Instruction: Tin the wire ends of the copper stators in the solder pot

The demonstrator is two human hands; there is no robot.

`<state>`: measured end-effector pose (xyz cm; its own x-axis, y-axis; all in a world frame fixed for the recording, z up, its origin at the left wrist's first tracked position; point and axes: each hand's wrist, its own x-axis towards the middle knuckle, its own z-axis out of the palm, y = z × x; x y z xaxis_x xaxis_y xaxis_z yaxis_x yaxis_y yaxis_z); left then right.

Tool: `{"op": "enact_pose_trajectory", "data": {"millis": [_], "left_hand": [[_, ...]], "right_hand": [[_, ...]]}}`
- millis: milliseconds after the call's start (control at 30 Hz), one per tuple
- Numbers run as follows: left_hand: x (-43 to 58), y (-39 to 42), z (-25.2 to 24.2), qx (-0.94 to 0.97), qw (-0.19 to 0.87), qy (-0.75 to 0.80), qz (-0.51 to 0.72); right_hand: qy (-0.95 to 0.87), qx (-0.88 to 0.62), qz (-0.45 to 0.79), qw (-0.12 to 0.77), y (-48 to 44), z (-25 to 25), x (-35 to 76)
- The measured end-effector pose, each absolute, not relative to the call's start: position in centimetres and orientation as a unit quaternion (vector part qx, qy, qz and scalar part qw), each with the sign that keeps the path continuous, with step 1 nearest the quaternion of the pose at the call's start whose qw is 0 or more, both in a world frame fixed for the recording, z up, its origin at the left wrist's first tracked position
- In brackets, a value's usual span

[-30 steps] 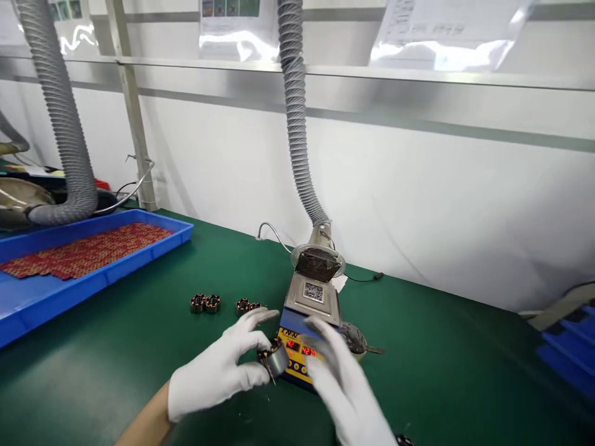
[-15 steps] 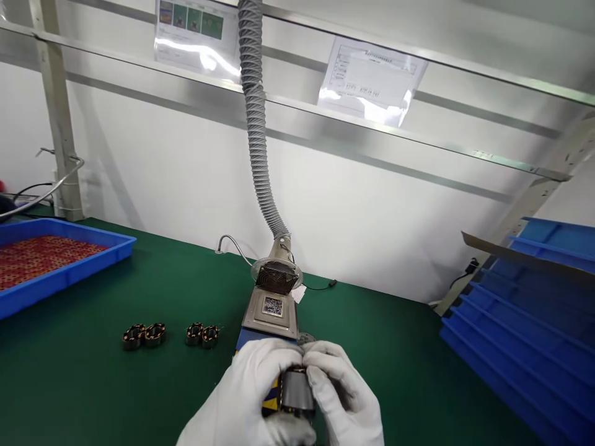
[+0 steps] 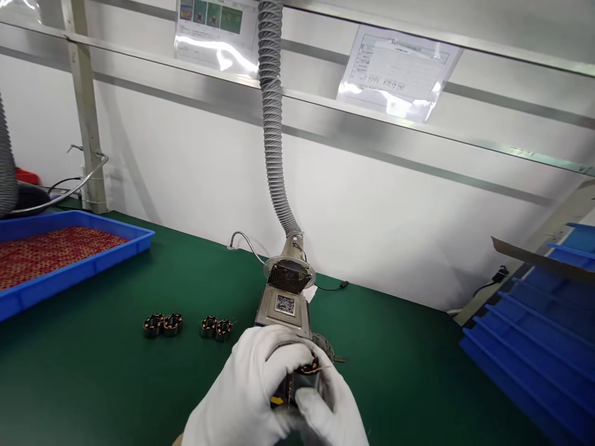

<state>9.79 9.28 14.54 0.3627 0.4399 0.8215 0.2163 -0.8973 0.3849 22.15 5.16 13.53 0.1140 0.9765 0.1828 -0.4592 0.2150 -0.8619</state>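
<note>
**Stator (image 3: 297,381) clasped in both gloved hands**

Stator is held closed within the curled fingers of the white-gloved left hand (image 3: 244,384) and right hand (image 3: 328,412), just in front of the soldering station (image 3: 283,306) on the desk (image 3: 116,378). Two pairs of wound stators (image 3: 162,323) are set on the desk to the left of the station. Farther left, a blue tray (image 3: 151,234) is filled with small red-and-gold parts. A grey fume hose (image 3: 272,111) is run down to the station.

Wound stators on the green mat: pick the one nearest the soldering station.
The rightmost stator of the four, in the right-hand pair; the other three lie farther from the soldering station.
</note>
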Motion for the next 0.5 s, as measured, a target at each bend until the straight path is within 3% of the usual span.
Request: {"op": "enact_pose_trajectory", "data": {"millis": [133, 267, 500], "left_hand": [[9.2, 9.7, 14.7, 0.822, 0.188, 0.170, 0.510], [9.1, 10.4, 14.2, 0.748, 0.268, 0.154, 0.588], [9.6, 9.6, 14.0, 0.536, 0.574, 0.206, 0.584]], "right_hand": [[-0.339, -0.297, 0.596, 0.664, 5.3, 12.9, 22.2], [-0.316, -0.277, 0.656, 0.627, 5.3, 12.0, 22.5], [-0.283, -0.257, 0.712, 0.590, 5.2, 12.7, 21.7]]}}
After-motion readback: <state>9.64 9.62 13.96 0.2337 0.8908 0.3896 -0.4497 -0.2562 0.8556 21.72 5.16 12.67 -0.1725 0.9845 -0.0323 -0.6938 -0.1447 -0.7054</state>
